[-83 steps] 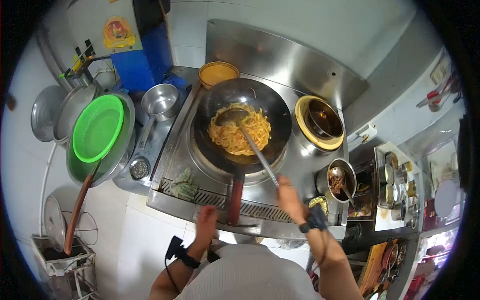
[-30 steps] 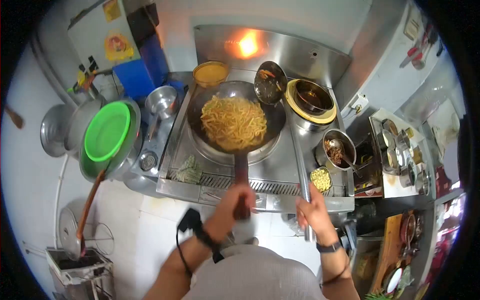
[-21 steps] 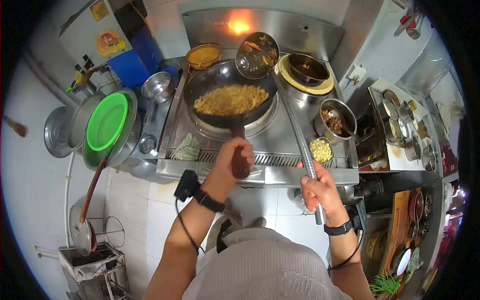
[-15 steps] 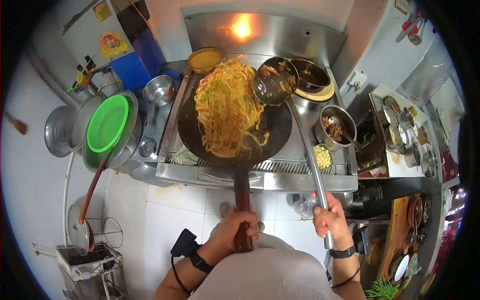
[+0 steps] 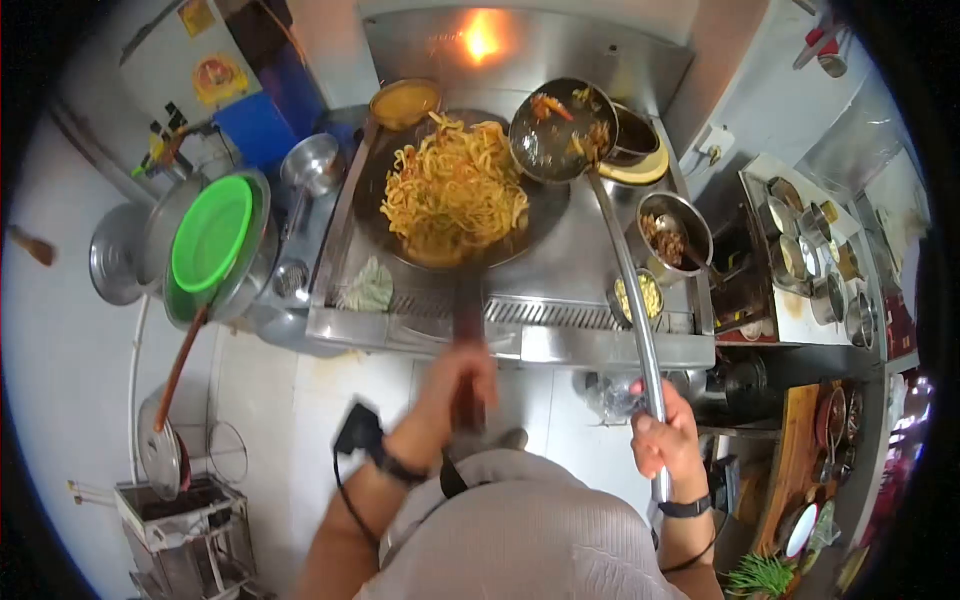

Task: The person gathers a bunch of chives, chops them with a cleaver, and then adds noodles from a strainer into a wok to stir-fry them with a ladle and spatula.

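My left hand (image 5: 455,388) is wrapped round the dark wooden handle of a wok (image 5: 545,215) on the stove; hand and handle are smeared by motion. Browned noodles (image 5: 455,190) with bits of green and red fill much of the wok. My right hand (image 5: 665,435) grips the long metal handle of a ladle (image 5: 563,150). Its wide bowl hangs above the stove, right of the noodles, with dark sauce, a strip of orange-red food and chopped bits in it. Behind the ladle, a dark pot (image 5: 632,140) is partly hidden.
To the right stand a steel pot of brown minced food (image 5: 668,238) and a bowl of pale chopped pieces (image 5: 640,298). A cloth (image 5: 368,286) lies at the stove's front left. A green basin (image 5: 212,235) and a steel saucepan (image 5: 314,163) are at left.
The wok has moved forward, away from me, and my left hand with it. The noodles have dropped from a tall, tossed mass and spread in the wok. The ladle has risen slightly.
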The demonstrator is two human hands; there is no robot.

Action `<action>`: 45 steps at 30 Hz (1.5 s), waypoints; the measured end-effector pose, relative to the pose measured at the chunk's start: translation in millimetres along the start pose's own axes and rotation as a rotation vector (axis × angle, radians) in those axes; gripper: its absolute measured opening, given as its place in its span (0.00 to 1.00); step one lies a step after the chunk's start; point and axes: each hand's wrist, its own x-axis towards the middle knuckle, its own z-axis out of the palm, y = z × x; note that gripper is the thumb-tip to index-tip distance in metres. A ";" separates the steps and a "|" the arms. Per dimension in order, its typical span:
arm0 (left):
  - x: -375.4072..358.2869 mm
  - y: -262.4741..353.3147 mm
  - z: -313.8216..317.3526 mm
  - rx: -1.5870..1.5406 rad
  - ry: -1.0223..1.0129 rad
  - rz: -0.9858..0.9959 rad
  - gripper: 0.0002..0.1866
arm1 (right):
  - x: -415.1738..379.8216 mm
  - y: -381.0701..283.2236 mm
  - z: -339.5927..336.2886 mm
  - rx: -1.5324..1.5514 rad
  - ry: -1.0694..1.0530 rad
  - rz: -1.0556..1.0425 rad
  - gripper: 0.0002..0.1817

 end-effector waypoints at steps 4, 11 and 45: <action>72.4 54.8 14.2 -0.322 -0.114 0.184 0.13 | 8.9 1.2 7.2 0.010 -0.018 0.007 0.18; -6.7 0.3 14.0 -0.025 0.013 -0.043 0.08 | 2.9 -7.5 -12.1 0.003 -0.086 0.039 0.18; 115.7 25.9 -34.5 -0.250 -0.060 0.156 0.06 | 29.9 0.6 -16.1 0.017 -0.002 0.151 0.18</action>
